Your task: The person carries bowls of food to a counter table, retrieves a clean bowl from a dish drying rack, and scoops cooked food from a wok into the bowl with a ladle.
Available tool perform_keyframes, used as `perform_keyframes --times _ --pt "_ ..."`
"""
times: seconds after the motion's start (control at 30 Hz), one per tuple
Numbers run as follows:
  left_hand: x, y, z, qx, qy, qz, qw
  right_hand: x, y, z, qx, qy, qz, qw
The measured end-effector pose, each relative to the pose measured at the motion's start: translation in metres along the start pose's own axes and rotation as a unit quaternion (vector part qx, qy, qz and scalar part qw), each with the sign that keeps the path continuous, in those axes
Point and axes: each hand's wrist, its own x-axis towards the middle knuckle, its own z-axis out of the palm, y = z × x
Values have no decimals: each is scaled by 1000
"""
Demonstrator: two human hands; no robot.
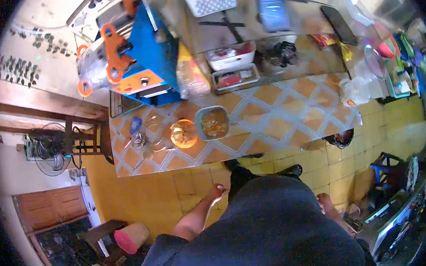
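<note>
My left hand (218, 192) hangs beside my body, below the table's front edge, with its fingers curled closed. Whether something small is inside it I cannot make out. On the other side my right hand (325, 203) is low at my hip, partly covered by my dark shirt, so its fingers do not show clearly. Neither hand touches the table. Closest to the left hand on the tabletop are a grey bowl (200, 130) of food with orange and green bits and an orange bowl (192, 143) with pale contents. Left of them lies a blurred clear or metal item (138, 140).
The table (291, 127) has a diamond-patterned cover. A blue and orange machine (160, 52) stands at its back left. White baskets (236, 80), a black phone (339, 24) and a clear plastic container (357, 91) are farther back. A pink-topped stool (126, 241) stands behind left.
</note>
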Motion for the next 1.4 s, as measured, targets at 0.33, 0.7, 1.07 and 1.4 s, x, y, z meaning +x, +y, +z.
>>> perform_keyframes --times 0.33,0.7,1.07,1.4 --pt "36 215 191 257 59 110 958 -15 34 -199 154 147 -208 955" --pt "125 690 479 290 -209 281 890 -47 253 -467 463 310 68 828" --pt "219 931 734 484 -256 370 751 -22 232 -727 744 341 -50 572" --pt "234 1346 1023 419 -360 384 740 107 337 -1060 334 432 124 828"
